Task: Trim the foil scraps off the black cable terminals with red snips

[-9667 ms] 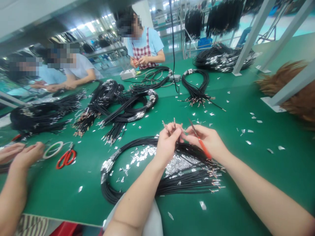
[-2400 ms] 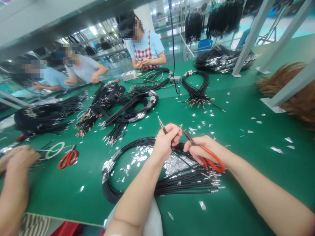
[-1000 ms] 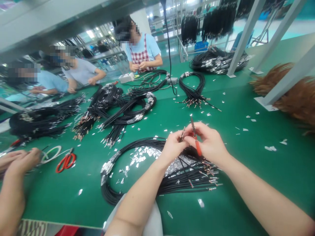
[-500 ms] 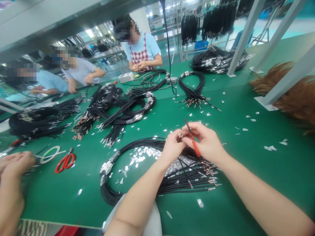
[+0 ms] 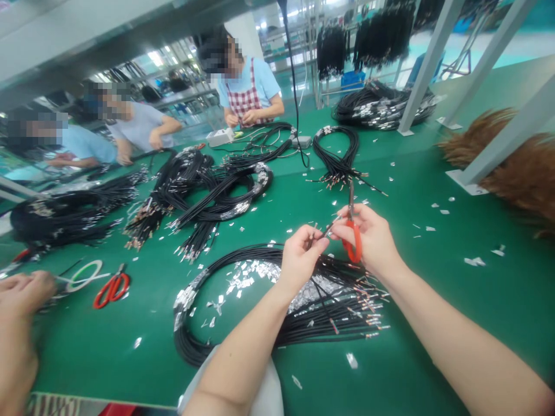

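My left hand (image 5: 299, 257) is closed in a pinch on the end of a thin black cable (image 5: 319, 232), held above a coiled bundle of black cables (image 5: 225, 346) on the green table (image 5: 433, 323). My right hand (image 5: 372, 236) grips red-handled scissors (image 5: 352, 231), blades pointing up and away, right beside the cable end. The two hands almost touch. The bundle's metal-tipped ends (image 5: 368, 312) fan out below my right wrist, with silver foil scraps (image 5: 247, 277) inside the coil.
More black cable bundles (image 5: 203, 185) lie across the table's middle and left. A second red scissors (image 5: 110, 288) and a tape roll (image 5: 82, 274) sit at left by another person's hand (image 5: 19, 289). Other people work at the far side. Metal posts (image 5: 425, 63) stand at right.
My right hand has turned the scissors so the blades point up and the red handles show. Both hands have shifted slightly up and apart, still at the cable end.
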